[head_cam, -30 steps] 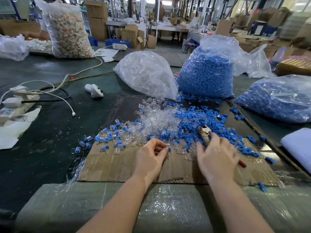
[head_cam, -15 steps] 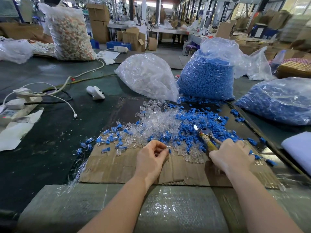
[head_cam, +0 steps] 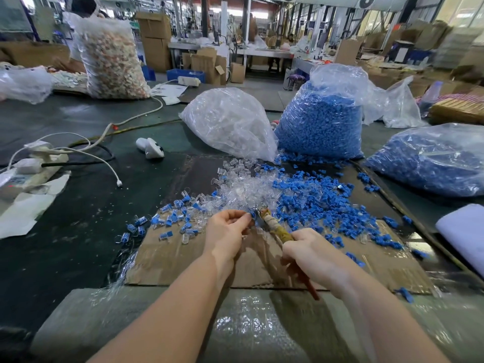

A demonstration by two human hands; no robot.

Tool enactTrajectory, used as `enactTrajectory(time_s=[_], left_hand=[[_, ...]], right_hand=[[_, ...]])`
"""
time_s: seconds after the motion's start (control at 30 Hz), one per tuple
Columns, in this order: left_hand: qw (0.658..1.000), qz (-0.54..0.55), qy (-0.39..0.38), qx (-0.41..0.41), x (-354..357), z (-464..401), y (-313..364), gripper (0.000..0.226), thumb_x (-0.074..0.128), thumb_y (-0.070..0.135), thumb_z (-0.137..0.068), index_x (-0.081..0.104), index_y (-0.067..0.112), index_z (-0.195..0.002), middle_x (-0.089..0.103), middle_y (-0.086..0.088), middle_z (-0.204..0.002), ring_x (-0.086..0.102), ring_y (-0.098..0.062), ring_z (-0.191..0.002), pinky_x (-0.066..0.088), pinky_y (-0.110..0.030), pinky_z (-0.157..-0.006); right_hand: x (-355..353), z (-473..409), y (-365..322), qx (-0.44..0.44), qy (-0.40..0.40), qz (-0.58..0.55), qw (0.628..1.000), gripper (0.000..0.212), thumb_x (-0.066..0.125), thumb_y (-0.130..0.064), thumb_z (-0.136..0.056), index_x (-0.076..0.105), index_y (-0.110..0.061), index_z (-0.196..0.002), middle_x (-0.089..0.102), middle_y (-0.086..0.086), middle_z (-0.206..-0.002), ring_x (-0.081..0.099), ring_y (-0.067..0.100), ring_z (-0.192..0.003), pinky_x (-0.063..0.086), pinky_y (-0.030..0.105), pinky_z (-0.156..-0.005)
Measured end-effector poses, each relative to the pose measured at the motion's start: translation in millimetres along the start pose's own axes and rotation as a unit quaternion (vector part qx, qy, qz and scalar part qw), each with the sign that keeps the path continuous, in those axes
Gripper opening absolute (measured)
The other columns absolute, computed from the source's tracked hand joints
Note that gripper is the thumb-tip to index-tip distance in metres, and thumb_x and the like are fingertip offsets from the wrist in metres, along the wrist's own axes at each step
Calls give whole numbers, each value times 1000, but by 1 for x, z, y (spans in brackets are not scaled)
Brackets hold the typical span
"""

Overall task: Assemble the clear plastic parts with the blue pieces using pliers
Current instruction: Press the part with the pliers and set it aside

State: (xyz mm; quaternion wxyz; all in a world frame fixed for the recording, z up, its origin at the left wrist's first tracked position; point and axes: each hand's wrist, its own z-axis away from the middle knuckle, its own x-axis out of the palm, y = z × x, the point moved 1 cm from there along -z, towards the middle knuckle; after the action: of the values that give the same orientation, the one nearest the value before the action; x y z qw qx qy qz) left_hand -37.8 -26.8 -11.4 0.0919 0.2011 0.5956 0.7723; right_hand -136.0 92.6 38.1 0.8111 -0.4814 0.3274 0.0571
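Left hand (head_cam: 227, 230) pinches a blue piece (head_cam: 252, 214) at the pliers (head_cam: 272, 226) tip; right hand (head_cam: 313, 254) grips the handles. Clear parts (head_cam: 241, 189) and blue pile (head_cam: 322, 203) lie on cardboard (head_cam: 170, 260), bags (head_cam: 320, 121) behind.

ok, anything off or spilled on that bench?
Mostly normal mess. A few blue pieces lie off the cardboard at its near right corner. The pliers have handles wrapped in worn tape. Nothing looks broken.

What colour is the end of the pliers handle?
Red, on the pliers handle tip below the right hand; head view.
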Motion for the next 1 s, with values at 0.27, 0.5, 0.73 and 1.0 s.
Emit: enactTrajectory(time_s=[0.27,0.5,0.73,1.0], left_hand=[[998,-58,25,-6,-2,-5,6,4,64,9,-86,65,11,-82,65,-9,-73,53,-17,-49,39,-33,-46],[997,-65,31,-13,0,-5,11,3,63,9,-86,65,7,-86,65,-13,-80,52,-18,-51,41,-30,-46],[996,-70,44,-13,3,-5,14,5,62,9,-88,65,7,-85,63,-12,-77,49,-18,-54,38,-27,-46],[997,-71,43,-2,6,-1,13,5,63,8,-86,65,10,-82,63,-8,-77,51,-12,-58,37,-19,-45]], right_hand=[[-1,9,-4,6,-67,-72,995,7,52,-9,-74,47,-13,-77,51,8,-77,50,22,-72,37,31,-62],[-6,9,-9,1,-96,-60,994,8,47,-6,-76,44,-13,-78,47,9,-82,46,23,-79,37,37,-70],[-8,9,-16,-20,-95,-11,995,10,44,-1,-79,42,-11,-78,45,11,-82,46,23,-77,38,36,-70],[-2,11,-14,-38,-59,46,996,20,43,-8,-91,44,-17,-72,46,-1,-67,41,15,-57,35,25,-54]])
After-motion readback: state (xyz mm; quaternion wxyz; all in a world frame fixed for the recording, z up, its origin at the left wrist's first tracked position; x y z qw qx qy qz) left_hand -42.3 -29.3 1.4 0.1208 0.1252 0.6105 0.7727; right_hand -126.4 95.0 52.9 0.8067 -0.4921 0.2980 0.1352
